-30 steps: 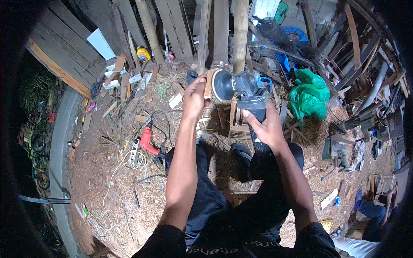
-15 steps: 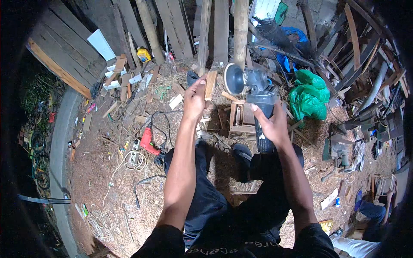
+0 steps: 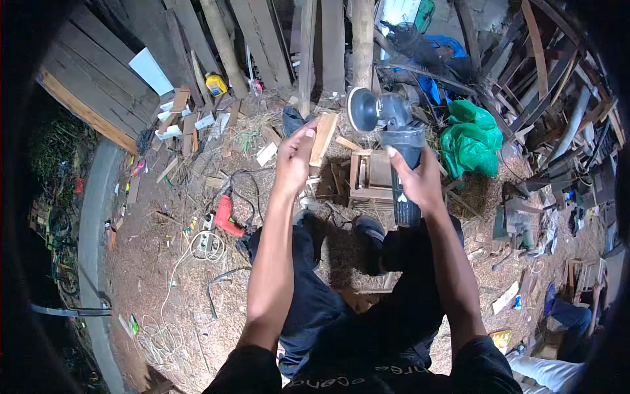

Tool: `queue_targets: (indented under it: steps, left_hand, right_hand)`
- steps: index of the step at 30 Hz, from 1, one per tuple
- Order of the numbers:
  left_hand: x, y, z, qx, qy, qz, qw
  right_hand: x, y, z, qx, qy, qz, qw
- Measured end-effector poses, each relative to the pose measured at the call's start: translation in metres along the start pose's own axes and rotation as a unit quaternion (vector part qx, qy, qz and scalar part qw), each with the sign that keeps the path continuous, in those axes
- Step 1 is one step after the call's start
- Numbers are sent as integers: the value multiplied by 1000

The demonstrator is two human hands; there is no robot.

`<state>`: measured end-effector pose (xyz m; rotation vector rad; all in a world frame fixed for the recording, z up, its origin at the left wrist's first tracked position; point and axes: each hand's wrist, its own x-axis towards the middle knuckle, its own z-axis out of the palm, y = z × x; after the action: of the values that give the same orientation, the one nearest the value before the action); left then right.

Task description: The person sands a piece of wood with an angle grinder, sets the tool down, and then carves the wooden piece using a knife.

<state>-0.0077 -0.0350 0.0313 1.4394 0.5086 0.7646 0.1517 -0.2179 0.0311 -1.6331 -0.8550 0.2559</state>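
Note:
My left hand (image 3: 293, 161) grips a short piece of wood (image 3: 324, 139), its pale broad face turned partly up. My right hand (image 3: 420, 182) is wrapped round the dark body of an angle grinder (image 3: 410, 140), which stands roughly upright. The grinder's round sanding disc (image 3: 362, 109) faces left toward the wood, with a gap between them. Below and behind the grinder, a small wooden frame or stool (image 3: 369, 175) sits on the ground, partly hidden by the tool and my hand.
A red power drill (image 3: 226, 217) and a white power strip (image 3: 206, 243) with tangled cord lie left of my legs. A green plastic bag (image 3: 472, 139) sits at right. Boards (image 3: 262, 43) lean at the back. Another person's leg (image 3: 569, 316) shows at lower right.
The wood piece has tilted, showing more of its broad face. The grinder has shifted slightly up and right, its disc turning to show more of its face, and the gap has widened.

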Motion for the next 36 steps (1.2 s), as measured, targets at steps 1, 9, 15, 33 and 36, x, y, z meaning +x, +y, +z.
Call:
queue_targets:
  steps: [1, 9, 15, 33, 36]
  left_hand:
    - [2, 0, -1, 0, 8, -3, 1000]
    - [31, -12, 2, -15, 81, -7, 997]
    - [14, 10, 11, -10, 70, -17, 997]
    - [22, 5, 13, -59, 83, 6, 995]
    - [15, 1, 13, -32, 80, -39, 996]
  right_hand:
    - [0, 5, 1, 15, 6, -10, 1000]
    - [-16, -9, 9, 5, -71, -14, 997]
    - [-17, -16, 13, -13, -77, 17, 997]
    - [-23, -16, 12, -33, -86, 10, 996]
    - [-19, -4, 18, 30, -60, 5, 998]
